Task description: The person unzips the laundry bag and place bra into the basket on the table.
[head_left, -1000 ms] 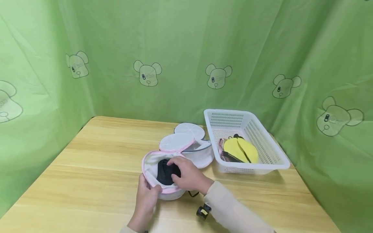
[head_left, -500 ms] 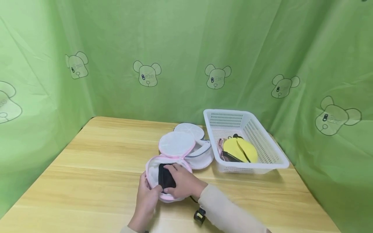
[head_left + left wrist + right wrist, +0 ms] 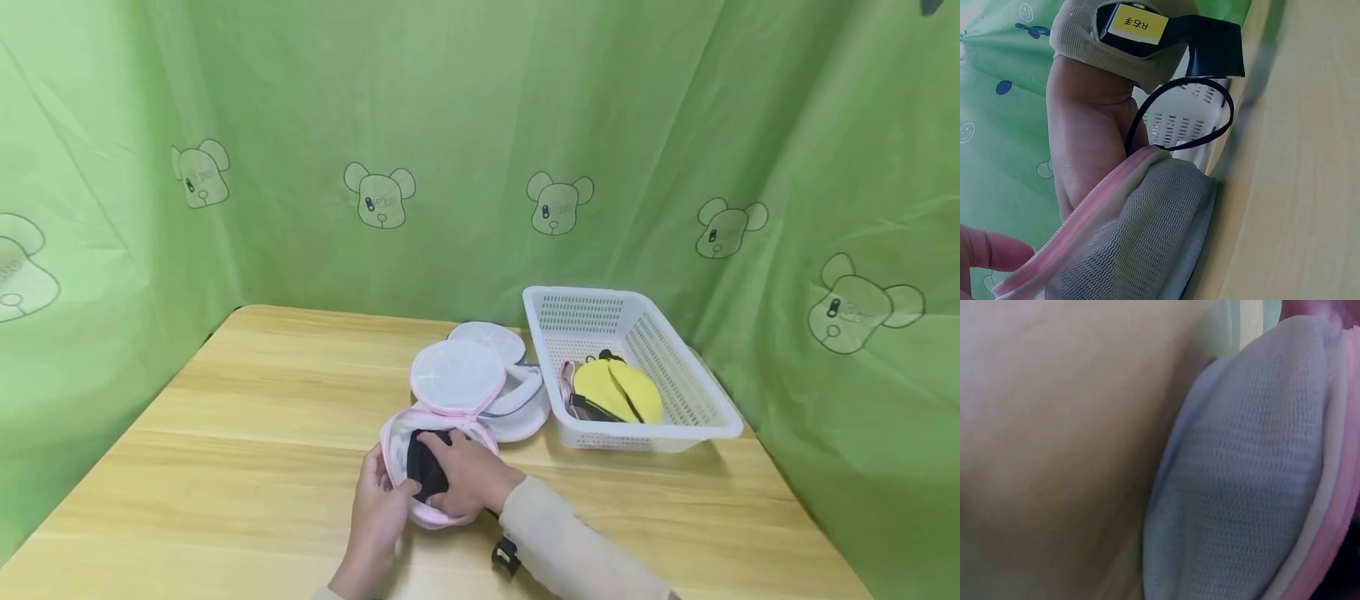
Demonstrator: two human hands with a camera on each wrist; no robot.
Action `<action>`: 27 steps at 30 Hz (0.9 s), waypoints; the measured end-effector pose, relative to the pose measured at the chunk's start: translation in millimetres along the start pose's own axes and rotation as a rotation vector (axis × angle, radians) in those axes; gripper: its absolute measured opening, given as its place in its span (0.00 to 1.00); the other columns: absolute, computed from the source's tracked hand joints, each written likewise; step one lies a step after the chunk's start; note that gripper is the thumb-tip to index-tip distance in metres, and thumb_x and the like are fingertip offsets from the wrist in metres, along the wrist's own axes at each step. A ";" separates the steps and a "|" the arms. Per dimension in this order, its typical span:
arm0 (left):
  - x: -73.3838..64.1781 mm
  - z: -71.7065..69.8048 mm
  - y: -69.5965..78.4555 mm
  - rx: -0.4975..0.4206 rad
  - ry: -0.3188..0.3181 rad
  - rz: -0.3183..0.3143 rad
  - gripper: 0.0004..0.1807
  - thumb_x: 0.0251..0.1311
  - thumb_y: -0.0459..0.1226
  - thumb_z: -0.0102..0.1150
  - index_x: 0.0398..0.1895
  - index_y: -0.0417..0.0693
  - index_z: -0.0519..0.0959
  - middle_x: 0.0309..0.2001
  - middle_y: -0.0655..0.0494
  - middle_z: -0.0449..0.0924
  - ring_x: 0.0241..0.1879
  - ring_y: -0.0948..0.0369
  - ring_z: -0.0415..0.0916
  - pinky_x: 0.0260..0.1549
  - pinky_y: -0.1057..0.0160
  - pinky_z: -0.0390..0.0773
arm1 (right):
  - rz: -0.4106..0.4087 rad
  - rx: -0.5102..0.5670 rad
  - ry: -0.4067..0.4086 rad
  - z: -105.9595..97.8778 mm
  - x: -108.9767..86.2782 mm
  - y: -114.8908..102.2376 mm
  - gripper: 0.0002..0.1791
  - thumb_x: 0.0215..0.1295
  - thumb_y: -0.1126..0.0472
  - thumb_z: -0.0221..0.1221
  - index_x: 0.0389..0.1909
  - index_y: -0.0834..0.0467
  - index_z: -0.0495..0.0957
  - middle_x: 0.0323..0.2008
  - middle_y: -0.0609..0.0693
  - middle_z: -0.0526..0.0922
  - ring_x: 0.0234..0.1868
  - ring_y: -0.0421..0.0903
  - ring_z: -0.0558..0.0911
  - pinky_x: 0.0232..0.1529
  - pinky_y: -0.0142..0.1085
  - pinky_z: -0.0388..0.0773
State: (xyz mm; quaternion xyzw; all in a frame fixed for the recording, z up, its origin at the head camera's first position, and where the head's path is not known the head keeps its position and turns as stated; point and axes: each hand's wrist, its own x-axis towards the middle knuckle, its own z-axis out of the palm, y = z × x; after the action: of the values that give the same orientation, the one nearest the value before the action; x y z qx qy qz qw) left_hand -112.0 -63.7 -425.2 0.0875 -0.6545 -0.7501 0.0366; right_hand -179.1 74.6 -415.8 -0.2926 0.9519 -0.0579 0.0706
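Note:
A round white mesh laundry bag (image 3: 438, 518) with a pink zip edge stands unzipped at the table's front middle, its round lid (image 3: 459, 377) folded back. Inside it sits a folded black cloth item (image 3: 426, 468). My left hand (image 3: 378, 507) holds the bag's near left rim, thumb inside the opening. Reaching in from the right, my right hand (image 3: 474, 475) grips the black item between thumb and fingers. In the left wrist view, the mesh wall (image 3: 1154, 231) covers the right fingertips, and a thin black loop (image 3: 1230, 115) hangs by that wrist. The right wrist view shows mainly mesh (image 3: 1247, 462).
Behind the pink-edged bag stands a second mesh bag (image 3: 521, 423) with a dark zip and a raised lid (image 3: 491, 340). A white plastic basket (image 3: 637, 432) at the right holds a yellow rounded item (image 3: 637, 390) and dark and pink straps. A green curtain (image 3: 465, 250) rises behind the table.
The pink-edged bag has shifted slightly toward me, and its lid has come to face me more. My right hand has moved down with the black item, deeper into the bag.

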 end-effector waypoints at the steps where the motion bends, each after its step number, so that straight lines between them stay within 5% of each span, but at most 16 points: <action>1: 0.1 0.2 0.0 -0.001 -0.001 -0.003 0.43 0.48 0.20 0.51 0.72 0.34 0.51 0.71 0.32 0.52 0.70 0.38 0.50 0.67 0.44 0.55 | 0.002 -0.005 0.004 0.0 0.8 0.9 0.46 0.50 0.46 0.68 0.70 0.51 0.60 0.51 0.60 0.75 0.45 0.48 0.76 0.50 0.43 0.76; 9: -0.7 0.3 0.5 -0.025 -0.003 -0.005 0.43 0.47 0.21 0.52 0.72 0.34 0.51 0.70 0.31 0.54 0.69 0.38 0.52 0.67 0.45 0.55 | -0.016 0.037 0.084 2.5 3.2 11.5 0.43 0.50 0.57 0.69 0.68 0.52 0.60 0.51 0.57 0.78 0.52 0.51 0.77 0.55 0.45 0.74; 15: -0.8 0.0 -1.1 -0.023 0.005 0.004 0.44 0.46 0.21 0.51 0.72 0.35 0.52 0.69 0.31 0.56 0.69 0.38 0.53 0.67 0.45 0.56 | -0.060 0.076 0.161 6.0 2.8 22.0 0.39 0.49 0.66 0.66 0.64 0.53 0.63 0.47 0.56 0.81 0.46 0.50 0.79 0.51 0.45 0.76; 27: -0.8 0.4 -0.2 -0.043 -0.006 -0.015 0.44 0.45 0.20 0.50 0.72 0.37 0.53 0.68 0.31 0.57 0.68 0.39 0.55 0.65 0.47 0.61 | -0.076 0.327 0.174 3.5 -1.0 41.3 0.35 0.49 0.68 0.61 0.61 0.53 0.63 0.44 0.56 0.80 0.43 0.45 0.76 0.51 0.42 0.74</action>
State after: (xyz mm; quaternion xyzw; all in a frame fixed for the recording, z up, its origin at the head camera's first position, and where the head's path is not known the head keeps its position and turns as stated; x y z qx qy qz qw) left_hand -111.3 -63.2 -425.3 0.0893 -0.6379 -0.7643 0.0311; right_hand -200.3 108.9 -425.4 -0.3067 0.9205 -0.2397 0.0323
